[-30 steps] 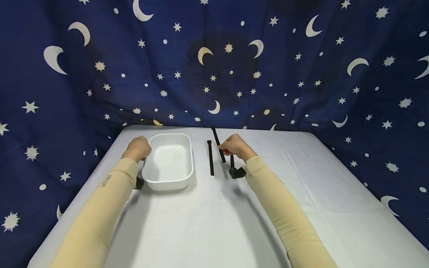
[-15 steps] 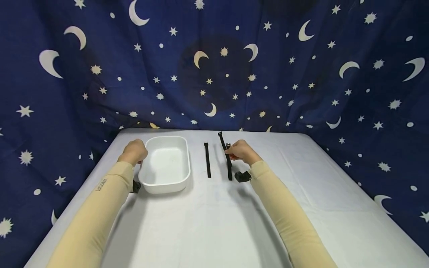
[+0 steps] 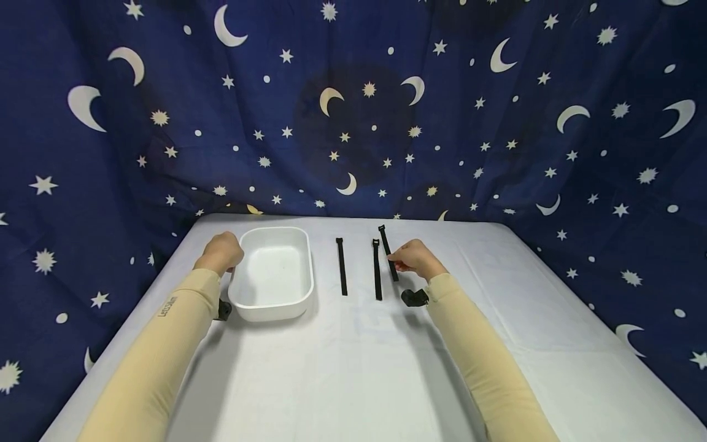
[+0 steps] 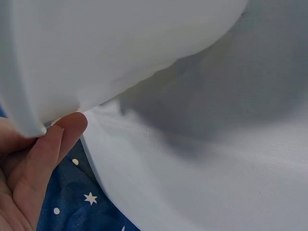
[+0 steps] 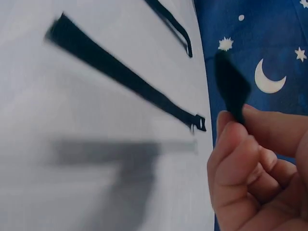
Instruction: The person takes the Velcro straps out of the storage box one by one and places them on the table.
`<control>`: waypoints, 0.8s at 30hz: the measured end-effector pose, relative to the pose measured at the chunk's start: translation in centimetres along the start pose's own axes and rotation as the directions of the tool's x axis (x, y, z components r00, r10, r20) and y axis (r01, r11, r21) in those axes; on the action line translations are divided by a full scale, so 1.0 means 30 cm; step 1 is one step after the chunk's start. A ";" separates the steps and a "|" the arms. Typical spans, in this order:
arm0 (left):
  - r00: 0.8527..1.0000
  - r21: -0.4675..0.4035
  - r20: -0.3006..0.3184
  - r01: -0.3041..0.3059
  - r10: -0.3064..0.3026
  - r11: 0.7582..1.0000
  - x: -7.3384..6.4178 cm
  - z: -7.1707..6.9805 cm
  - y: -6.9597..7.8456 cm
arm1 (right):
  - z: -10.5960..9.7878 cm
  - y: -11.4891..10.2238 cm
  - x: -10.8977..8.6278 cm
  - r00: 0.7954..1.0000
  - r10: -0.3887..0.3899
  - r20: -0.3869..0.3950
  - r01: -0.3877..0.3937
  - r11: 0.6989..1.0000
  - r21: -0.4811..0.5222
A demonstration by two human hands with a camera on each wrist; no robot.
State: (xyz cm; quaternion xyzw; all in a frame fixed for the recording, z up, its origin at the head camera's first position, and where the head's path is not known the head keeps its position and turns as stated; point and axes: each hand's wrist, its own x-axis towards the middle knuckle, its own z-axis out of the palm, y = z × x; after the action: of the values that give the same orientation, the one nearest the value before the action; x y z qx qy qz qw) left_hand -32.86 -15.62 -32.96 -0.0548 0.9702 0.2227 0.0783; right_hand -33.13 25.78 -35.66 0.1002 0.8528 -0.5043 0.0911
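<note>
My left hand (image 3: pixel 222 252) grips the left rim of a white rectangular tub (image 3: pixel 270 313). In the left wrist view, thumb and fingers pinch the edge of the tub (image 4: pixel 120 43). With thumb and fingertips my right hand (image 3: pixel 417 259) pinches a black cable strap (image 3: pixel 385 239), slotted end pointing away, slightly tilted. The right wrist view shows the pinched strap (image 5: pixel 233 82) raised above the cloth. Just left of it, a second cable strap (image 3: pixel 377 270) lies lengthwise on the table. Farther left, between that one and the tub, lies a third cable strap (image 3: pixel 342 267).
A white cloth covers the table (image 3: pixel 331 374). Behind and at both sides hangs a dark blue curtain (image 3: pixel 469 123) with moons and stars, meeting the table's far edge. A small black camera (image 3: pixel 414 298) sits under the right wrist.
My right hand has carried its strap rightward, from between the two lying straps, across the middle one, to that one's right side. My left hand keeps its grip on the tub.
</note>
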 end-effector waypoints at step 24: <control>1.000 -0.012 0.005 0.015 -0.015 1.000 -0.003 -0.006 0.002 | -0.039 0.132 0.027 0.994 0.097 -0.044 -0.096 0.995 0.030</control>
State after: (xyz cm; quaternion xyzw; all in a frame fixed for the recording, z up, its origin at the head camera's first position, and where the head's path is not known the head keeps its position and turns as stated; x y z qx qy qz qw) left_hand -32.79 -15.63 -32.76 -0.0621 0.9681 0.2282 0.0822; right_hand -32.93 28.74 -38.63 0.1542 0.8416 -0.5089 0.0945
